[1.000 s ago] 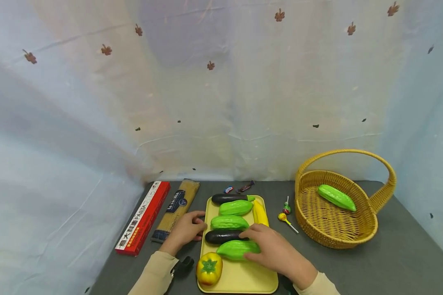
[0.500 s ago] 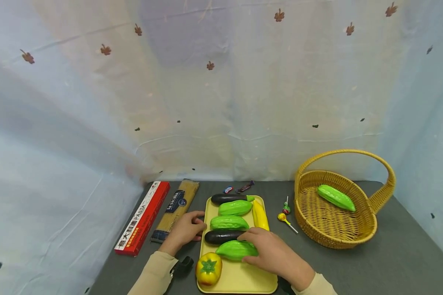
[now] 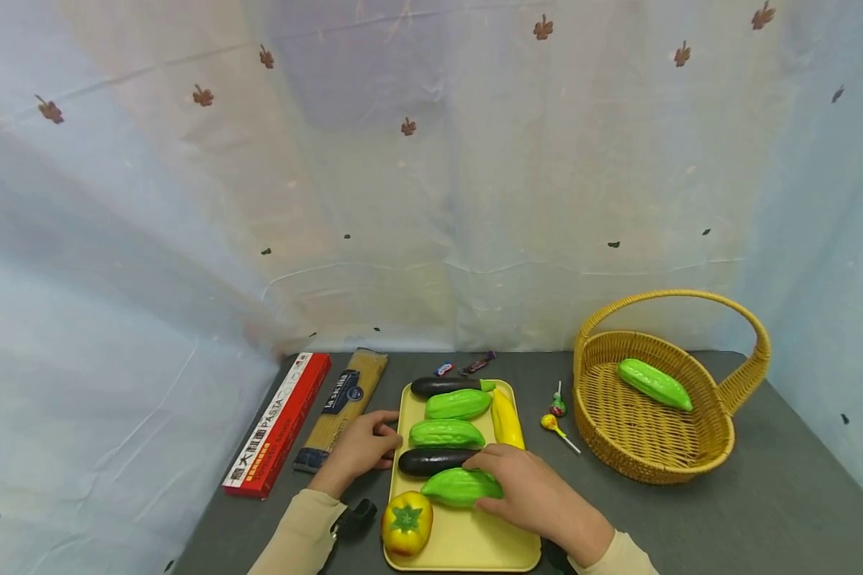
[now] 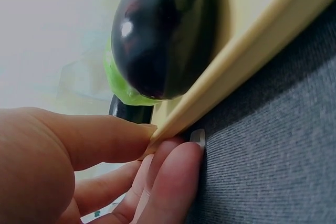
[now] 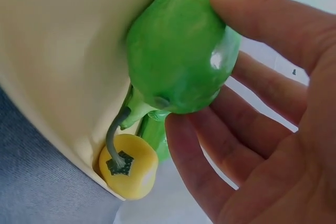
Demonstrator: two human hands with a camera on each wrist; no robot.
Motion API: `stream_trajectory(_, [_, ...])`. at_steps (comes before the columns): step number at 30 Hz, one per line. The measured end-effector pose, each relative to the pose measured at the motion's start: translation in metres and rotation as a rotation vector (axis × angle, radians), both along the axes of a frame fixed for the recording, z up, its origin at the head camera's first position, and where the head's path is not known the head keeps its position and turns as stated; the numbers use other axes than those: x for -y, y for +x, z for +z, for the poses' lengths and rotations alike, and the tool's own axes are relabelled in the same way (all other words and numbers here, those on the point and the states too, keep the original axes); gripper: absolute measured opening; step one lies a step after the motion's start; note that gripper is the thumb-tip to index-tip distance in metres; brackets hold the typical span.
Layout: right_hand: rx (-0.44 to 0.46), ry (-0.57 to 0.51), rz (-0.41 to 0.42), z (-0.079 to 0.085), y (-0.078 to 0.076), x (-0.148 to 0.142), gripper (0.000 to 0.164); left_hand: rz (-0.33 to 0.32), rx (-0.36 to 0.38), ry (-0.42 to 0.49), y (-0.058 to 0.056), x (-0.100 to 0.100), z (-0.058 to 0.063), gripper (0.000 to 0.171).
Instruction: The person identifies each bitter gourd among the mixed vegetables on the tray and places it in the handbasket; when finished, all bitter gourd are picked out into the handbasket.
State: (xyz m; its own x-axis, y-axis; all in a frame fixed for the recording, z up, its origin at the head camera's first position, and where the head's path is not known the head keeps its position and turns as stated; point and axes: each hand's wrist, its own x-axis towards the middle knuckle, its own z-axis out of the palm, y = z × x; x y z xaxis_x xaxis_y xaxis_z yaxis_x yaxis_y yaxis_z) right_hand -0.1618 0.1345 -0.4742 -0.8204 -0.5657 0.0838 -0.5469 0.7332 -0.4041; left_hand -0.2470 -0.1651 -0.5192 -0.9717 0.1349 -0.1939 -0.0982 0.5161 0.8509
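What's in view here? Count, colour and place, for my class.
Table: 1, grey, under tray
Curtain: 1, pale, behind table
Tray: 1, yellow, on table
Basket: 1, tan, right of tray
Gourds: 4, green, three on tray, one in basket
Eggplants: 2, black, on tray
Banana: 1, yellow, tray's right side
Round fruit: 1, yellow, tray's near left corner
Pasta packs: 2, red and tan, left of tray
Sweets: 2, blue and brown, beyond tray
Lollipops: 2, yellow and green, left of basket
Sleeves: 2, cream, foreground
Wrist gear: 2, black, beside sleeves
Left hand: 1, pinching tray's left rim
Right hand: 1, gripping nearest gourd
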Motion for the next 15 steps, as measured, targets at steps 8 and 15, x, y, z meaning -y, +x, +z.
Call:
stream_trajectory(8, [-0.067,-0.048,-0.024,0.024,0.01,-0.016,0.043,0.005,0.011,-0.002,0.0,-0.003,0.001,0.052])
stream_trajectory(15, [-0.169,-0.058,-0.16,0.052,0.025,-0.065,0.048,0.021,0.031,-0.007,-0.001,-0.001,-0.001,0.052])
